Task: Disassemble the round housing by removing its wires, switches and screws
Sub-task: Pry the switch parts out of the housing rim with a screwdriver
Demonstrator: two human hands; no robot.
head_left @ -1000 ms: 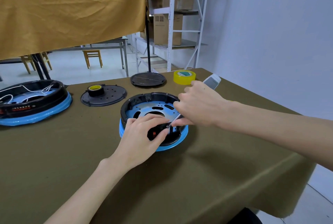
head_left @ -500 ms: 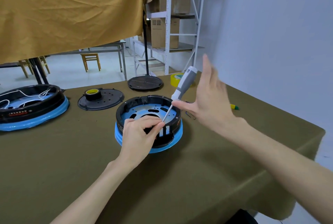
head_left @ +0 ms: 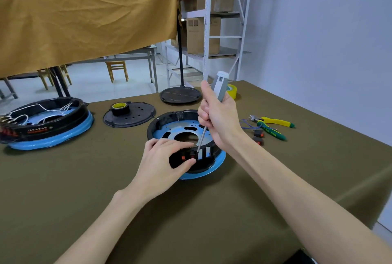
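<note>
The round housing point(head_left: 169, 130) sits mid-bench point(head_left: 84, 178); the left hand point(head_left: 163, 161) curls over its near rim at 6 o'clock, thumb and fingers pinching the switch block point(head_left: 192, 155). The right hand point(head_left: 220, 119) grips the screwdriver point(head_left: 219, 88) upright — tip down beside the switches. Pliers point(head_left: 273, 125) lie at 3 o'clock.

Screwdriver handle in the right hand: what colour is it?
Grey with a white cap; the screwdriver, gripped by the right hand, shows best in the head view.
</note>
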